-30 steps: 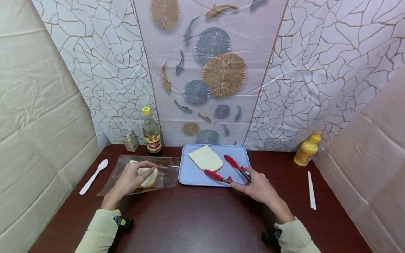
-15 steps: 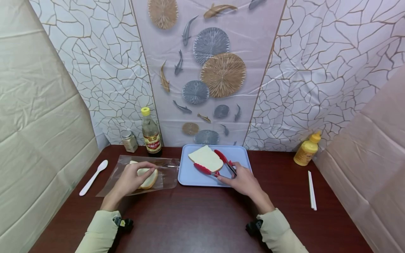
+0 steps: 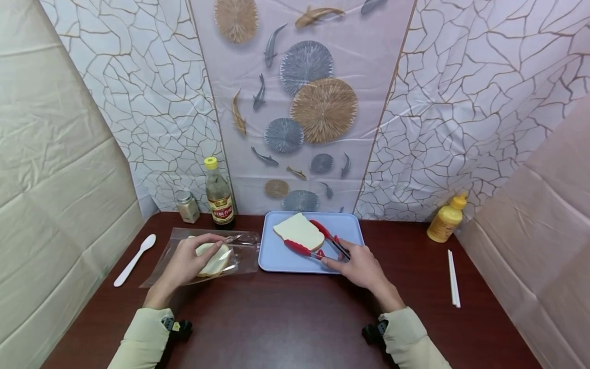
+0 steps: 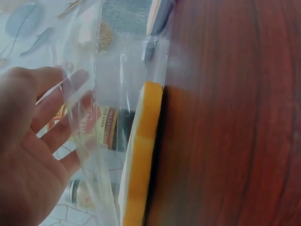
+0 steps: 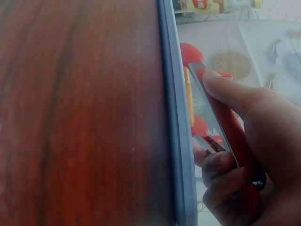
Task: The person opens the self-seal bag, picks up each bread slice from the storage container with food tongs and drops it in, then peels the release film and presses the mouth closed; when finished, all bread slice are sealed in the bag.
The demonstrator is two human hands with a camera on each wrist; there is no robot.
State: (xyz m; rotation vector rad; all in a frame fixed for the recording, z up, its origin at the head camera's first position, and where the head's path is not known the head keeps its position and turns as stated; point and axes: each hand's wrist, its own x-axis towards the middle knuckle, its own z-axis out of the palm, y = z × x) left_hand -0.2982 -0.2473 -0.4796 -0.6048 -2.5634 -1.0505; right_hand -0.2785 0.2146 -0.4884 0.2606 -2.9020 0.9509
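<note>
My left hand [image 3: 189,256] pinches the upper film of a clear plastic bag [image 3: 249,259] between thumb and fingers. Inside that bag lies a bread slice [image 3: 216,262], whose orange-brown crust [image 4: 143,150] shows in the left wrist view. My right hand [image 3: 366,267] grips a pair of tongs [image 5: 225,117] with red tips. The spread tips [image 3: 297,248] stand on either side of a second bread slice [image 3: 297,229], which lies flat on a light blue tray [image 3: 272,262]. Whether both tips touch the bread I cannot tell.
Behind the bag stand a yellow-capped sauce bottle [image 3: 220,202] and a small shaker jar [image 3: 187,206]. A white spoon [image 3: 135,260] lies at the left. On the right are a yellow squeeze bottle [image 3: 446,220] and white chopsticks [image 3: 454,278]. A patterned cloth wall closes the back.
My right hand has moved left, bringing the tongs from the tray's right side to around the bread slice. Under my left hand, the bag's film has shifted a little over its slice.
</note>
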